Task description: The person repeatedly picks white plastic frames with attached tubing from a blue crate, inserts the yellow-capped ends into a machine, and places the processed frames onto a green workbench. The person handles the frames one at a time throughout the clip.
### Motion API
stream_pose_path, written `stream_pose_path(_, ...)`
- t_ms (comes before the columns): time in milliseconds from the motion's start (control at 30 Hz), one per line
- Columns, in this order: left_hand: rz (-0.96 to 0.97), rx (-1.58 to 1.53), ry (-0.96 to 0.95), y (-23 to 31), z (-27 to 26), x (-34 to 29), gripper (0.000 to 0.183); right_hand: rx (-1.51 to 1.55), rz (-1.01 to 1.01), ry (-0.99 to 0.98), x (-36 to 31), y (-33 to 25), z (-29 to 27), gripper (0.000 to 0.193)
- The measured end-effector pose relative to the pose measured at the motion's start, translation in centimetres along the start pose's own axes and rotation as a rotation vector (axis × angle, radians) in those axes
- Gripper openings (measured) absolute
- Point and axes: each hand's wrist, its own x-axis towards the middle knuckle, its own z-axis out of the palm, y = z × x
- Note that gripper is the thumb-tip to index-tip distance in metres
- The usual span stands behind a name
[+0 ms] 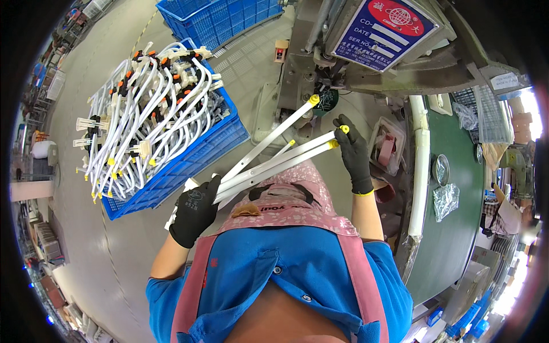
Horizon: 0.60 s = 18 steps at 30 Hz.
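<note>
Several white bars (264, 171) with yellow end pieces lie slantwise across the front of my pink apron. My left hand (197, 208), in a black glove, is closed round their lower left ends. One white bar (269, 136) fans away from the others, its yellow end (314, 100) pointing up near the machine. At the right, my black-gloved right hand (353, 151) closes its fingers at the yellow-tipped end of another bar (306, 150). How the bars join under my left hand is hidden.
A blue crate (189, 166) heaped with bent white tube frames stands at the left. Behind it is another blue crate (220, 20). A grey machine (400, 68) with a blue plate overhangs the right front. A green-topped table (443, 240) runs along the right, holding a round metal dish (440, 170).
</note>
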Motion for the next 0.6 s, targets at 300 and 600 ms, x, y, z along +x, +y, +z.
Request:
stream_pose_path(300, 0.003, -0.032, 0.004, -0.9, 0.6, 0.0, 0.064, -0.142, -0.123, 0.124, 0.8, -1.0, 1.4, 0.038)
stream_pose_path(600, -0.041, -0.033, 0.01, -1.7, -1.1, 0.8, 0.056, -0.033, -0.048, 0.19, 1.7, -3.5, 2.2, 0.039)
